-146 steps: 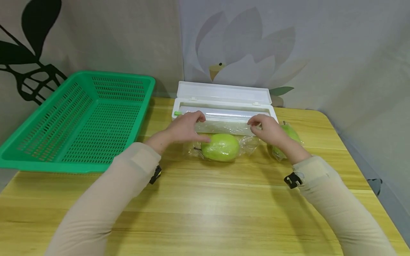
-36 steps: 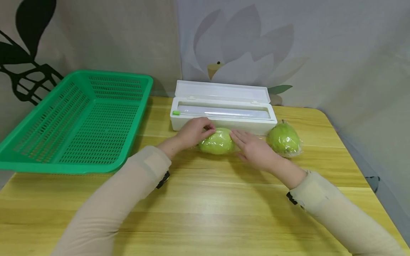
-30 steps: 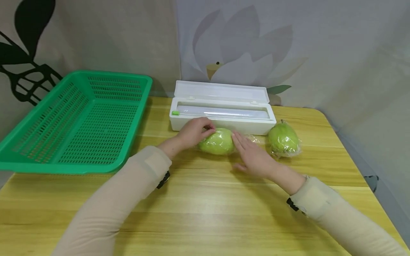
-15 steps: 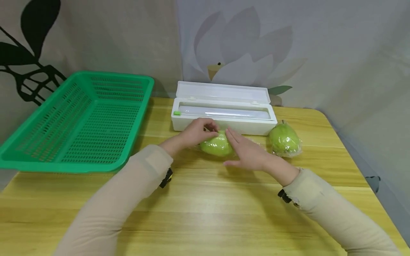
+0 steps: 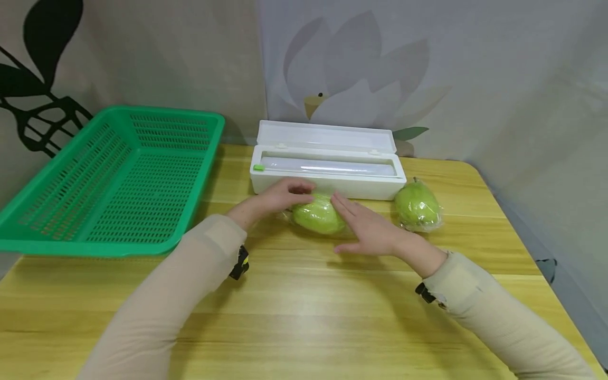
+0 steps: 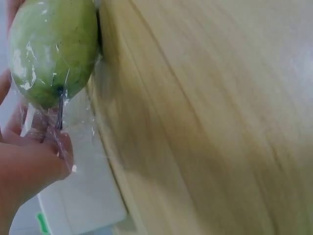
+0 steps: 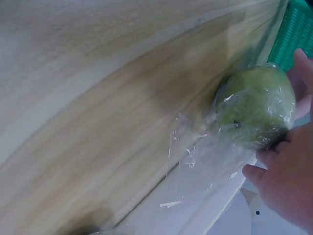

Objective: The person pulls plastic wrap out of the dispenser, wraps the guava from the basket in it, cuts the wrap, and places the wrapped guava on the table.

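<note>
A green pear (image 5: 317,217) wrapped in clear cling film lies on its side on the table, in front of the white film box (image 5: 328,187). My left hand (image 5: 279,196) is at its stem end, the thumb and fingers somewhat apart over its top. In the left wrist view, loose film (image 6: 90,115) around the dark stem lies against that thumb. My right hand (image 5: 372,229) rests its straight fingers on the pear's right end. The right wrist view has a loose tail of film (image 7: 205,161) hanging off that end. Some left fingertips are hidden.
A second film-wrapped pear (image 5: 418,206) sits right of the box. The box's lid (image 5: 328,136) is raised, with a film roll (image 5: 328,166) inside and a green slider (image 5: 258,167) at its left. A green mesh basket (image 5: 119,249) stands at the left.
Earlier, film stretched from the box toward the pear with both hands above it; now none spans that gap. Lately the left thumb and fingers have parted and drawn slightly left.
</note>
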Tool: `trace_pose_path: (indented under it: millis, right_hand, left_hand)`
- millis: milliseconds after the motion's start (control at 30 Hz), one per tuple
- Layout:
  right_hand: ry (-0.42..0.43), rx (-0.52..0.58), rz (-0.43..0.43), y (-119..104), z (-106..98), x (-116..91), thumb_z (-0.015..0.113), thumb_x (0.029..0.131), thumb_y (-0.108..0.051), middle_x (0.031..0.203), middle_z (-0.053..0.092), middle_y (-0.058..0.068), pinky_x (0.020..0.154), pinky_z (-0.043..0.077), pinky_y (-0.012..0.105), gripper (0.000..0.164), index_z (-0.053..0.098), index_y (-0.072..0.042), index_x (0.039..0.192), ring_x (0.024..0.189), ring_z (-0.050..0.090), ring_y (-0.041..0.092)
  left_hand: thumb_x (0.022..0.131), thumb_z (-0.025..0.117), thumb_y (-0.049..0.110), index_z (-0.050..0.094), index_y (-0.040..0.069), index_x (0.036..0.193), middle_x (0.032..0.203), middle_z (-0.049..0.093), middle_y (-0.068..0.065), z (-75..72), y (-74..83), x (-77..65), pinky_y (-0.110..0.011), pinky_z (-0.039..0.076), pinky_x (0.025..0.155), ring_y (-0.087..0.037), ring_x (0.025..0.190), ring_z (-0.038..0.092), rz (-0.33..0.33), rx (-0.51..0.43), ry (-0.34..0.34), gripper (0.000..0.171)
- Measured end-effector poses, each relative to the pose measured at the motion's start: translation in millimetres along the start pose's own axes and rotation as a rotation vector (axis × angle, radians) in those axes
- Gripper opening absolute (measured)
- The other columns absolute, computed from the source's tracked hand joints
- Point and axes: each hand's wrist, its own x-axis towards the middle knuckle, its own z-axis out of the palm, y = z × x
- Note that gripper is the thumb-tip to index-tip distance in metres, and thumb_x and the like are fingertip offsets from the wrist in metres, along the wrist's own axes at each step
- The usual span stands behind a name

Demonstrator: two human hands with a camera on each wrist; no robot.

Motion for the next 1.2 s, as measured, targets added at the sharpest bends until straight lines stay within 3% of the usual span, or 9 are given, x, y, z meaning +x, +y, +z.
trace_pose_path:
  millis: [333,667,867,1033,1133,1200]
  right_hand:
    - [-0.009,0.014,-0.034,-1,-3,0,0.065,0.083,-0.046,0.156,0.009,0.021,0.117,0.017,0.048,0.098,0.009,0.001,0.148,0.142,0.019,0.033]
    - [-0.015,0.024,-0.020,0,-5,0,0.065,0.083,-0.045,0.156,0.010,0.020,0.117,0.015,0.047,0.097,0.009,0.000,0.149,0.143,0.018,0.031]
    - [-0.004,0.029,-0.025,-1,-6,0,0.065,0.083,-0.046,0.155,0.014,0.019,0.116,0.020,0.046,0.095,0.013,0.000,0.149,0.142,0.021,0.033]
    - [0.013,0.078,-0.030,-4,-12,0,0.067,0.082,-0.043,0.153,0.024,0.017,0.114,0.026,0.046,0.088,0.024,-0.001,0.147,0.139,0.028,0.033]
    - [0.033,0.081,-0.034,-5,-16,1,0.068,0.082,-0.042,0.150,0.031,0.016,0.113,0.028,0.046,0.083,0.031,-0.001,0.144,0.137,0.032,0.034]
    - [0.045,0.075,-0.035,-4,-17,2,0.067,0.082,-0.042,0.148,0.034,0.017,0.113,0.028,0.047,0.081,0.034,0.000,0.142,0.136,0.034,0.034]
  left_hand:
    - [0.096,0.048,0.013,0.047,0.004,0.135,0.144,0.043,-0.013,-0.5,-6.3,-2.1,-0.042,0.028,0.113,-0.029,0.135,0.036,-0.077,-0.122,-0.016,0.040]
    - [0.098,0.040,0.010,0.048,0.007,0.135,0.147,0.039,-0.011,8.9,-5.7,-0.2,-0.042,0.027,0.114,-0.028,0.138,0.032,-0.133,-0.225,0.046,0.038]
    - [0.099,0.037,0.008,0.051,0.005,0.132,0.145,0.041,-0.011,11.6,-1.9,-2.4,-0.040,0.026,0.115,-0.028,0.137,0.033,-0.152,-0.193,0.115,0.036]
    - [0.095,0.042,0.003,0.055,0.005,0.128,0.140,0.048,-0.012,11.8,0.5,-4.9,-0.039,0.033,0.111,-0.027,0.133,0.040,-0.177,-0.146,0.184,0.035]
    - [0.090,0.040,-0.006,0.058,0.005,0.125,0.134,0.054,-0.012,11.2,0.8,-7.6,-0.036,0.040,0.106,-0.027,0.127,0.046,-0.208,-0.176,0.265,0.041]
    - [0.085,0.035,-0.012,0.059,0.002,0.122,0.129,0.057,-0.015,9.4,-1.2,-10.4,-0.034,0.045,0.099,-0.027,0.121,0.051,-0.224,-0.201,0.354,0.046]
